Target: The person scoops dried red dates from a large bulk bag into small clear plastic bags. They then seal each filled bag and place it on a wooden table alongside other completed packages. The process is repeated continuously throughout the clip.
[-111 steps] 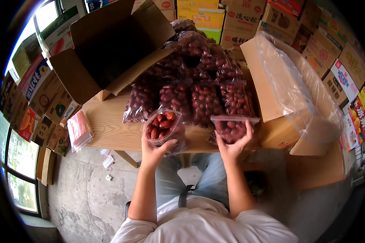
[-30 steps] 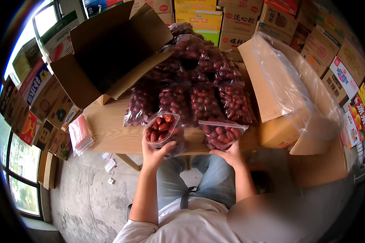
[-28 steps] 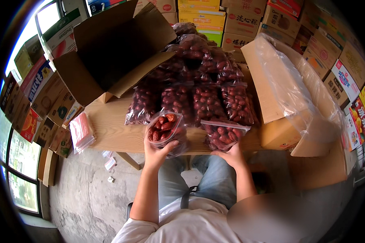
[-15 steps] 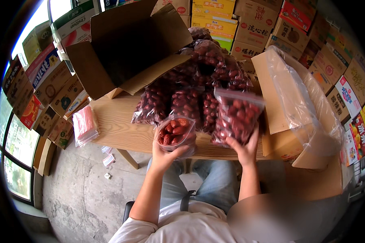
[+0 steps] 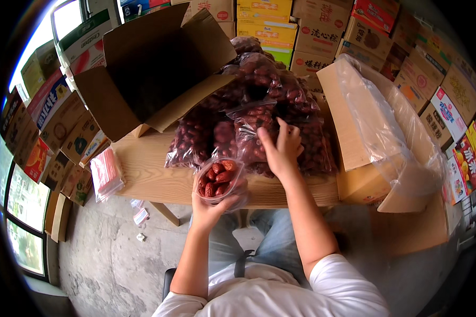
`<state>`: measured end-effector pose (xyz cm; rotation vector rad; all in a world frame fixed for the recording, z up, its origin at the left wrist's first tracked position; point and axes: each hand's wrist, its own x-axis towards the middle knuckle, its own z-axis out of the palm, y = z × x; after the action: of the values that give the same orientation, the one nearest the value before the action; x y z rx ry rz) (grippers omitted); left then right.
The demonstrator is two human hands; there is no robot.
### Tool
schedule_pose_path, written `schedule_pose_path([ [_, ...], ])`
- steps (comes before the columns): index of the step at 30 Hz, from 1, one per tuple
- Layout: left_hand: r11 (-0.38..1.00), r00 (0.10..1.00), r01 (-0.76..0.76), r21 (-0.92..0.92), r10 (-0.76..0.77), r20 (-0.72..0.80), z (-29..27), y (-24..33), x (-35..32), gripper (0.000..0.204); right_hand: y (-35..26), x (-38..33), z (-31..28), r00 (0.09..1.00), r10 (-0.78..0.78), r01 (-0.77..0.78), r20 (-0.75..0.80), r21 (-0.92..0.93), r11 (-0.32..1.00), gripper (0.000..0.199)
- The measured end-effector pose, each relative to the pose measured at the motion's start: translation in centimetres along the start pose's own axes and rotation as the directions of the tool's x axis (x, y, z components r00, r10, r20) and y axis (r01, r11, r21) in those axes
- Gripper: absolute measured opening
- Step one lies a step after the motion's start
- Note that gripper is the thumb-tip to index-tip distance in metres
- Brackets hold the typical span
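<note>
Our left hand (image 5: 210, 210) grips an open clear bag (image 5: 240, 186) just below the middle of the frame, thumb on its right side, the other fingers mostly hidden behind the plastic. The bag's mouth gapes toward us and shows shiny red dates (image 5: 216, 182) inside.

Our right hand (image 5: 283, 150) is a little above and to the right, thumb and fingers spread apart. The thumb lies over the right side of a filled bag (image 5: 248, 137) near the centre; we cannot tell whether it presses on the plastic. That bag leans on others like it, at the front of a heap of date bags (image 5: 262, 79) that climbs toward the top centre.

All this is on a wooden table (image 5: 153, 179). At its left end, a packet of flat pink-and-white bags (image 5: 107, 171) hangs slightly over the edge. An open carton (image 5: 103, 100) tilts toward us at upper left, dark inside; at right we see another carton (image 5: 341, 116), a clear plastic liner (image 5: 378, 121) draped over it.

Below, paper scraps (image 5: 140, 215) dot the concrete floor (image 5: 100, 248) at lower left. Stacked yellow boxes (image 5: 266, 33) stand at top centre.
</note>
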<state>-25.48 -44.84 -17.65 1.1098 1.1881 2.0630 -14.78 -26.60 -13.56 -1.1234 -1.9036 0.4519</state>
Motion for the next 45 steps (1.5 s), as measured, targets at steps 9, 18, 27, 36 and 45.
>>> schedule_pose_path([
  [9, 1.000, 0.999, -0.025, 0.005, 0.025, -0.021, 0.3, -0.6, 0.3, 0.082, 8.6, 2.1, -4.3, 0.992, 0.068, -0.104, -0.105, -0.390, 0.915, 0.078],
  [18, 0.998, 0.999, -0.040, 0.051, 0.041, -0.014, 0.0, -0.7, 0.4, 0.082, 10.3, 1.6, -3.6, 0.953, -0.132, 0.089, -0.272, -0.164, 0.982, 0.065],
  [27, 0.996, 0.999, -0.031, 0.086, 0.034, -0.028, 0.1, -0.4, 0.3, 0.081, 10.5, 0.1, -3.0, 0.857, -0.245, 0.209, -0.454, -0.129, 0.969, 0.061],
  [36, 0.999, 0.999, -0.011, 0.046, 0.013, -0.049, 0.1, -0.7, 0.3, 0.080, 7.8, 3.0, -4.4, 0.985, 0.172, -0.155, 0.013, -0.373, 0.915, 0.067],
  [45, 0.991, 0.999, -0.041, 0.127, 0.045, -0.026, -0.4, -1.0, 0.3, 0.082, 5.2, 1.7, -3.9, 0.932, -0.355, 0.333, -0.068, -0.225, 0.916, 0.049],
])
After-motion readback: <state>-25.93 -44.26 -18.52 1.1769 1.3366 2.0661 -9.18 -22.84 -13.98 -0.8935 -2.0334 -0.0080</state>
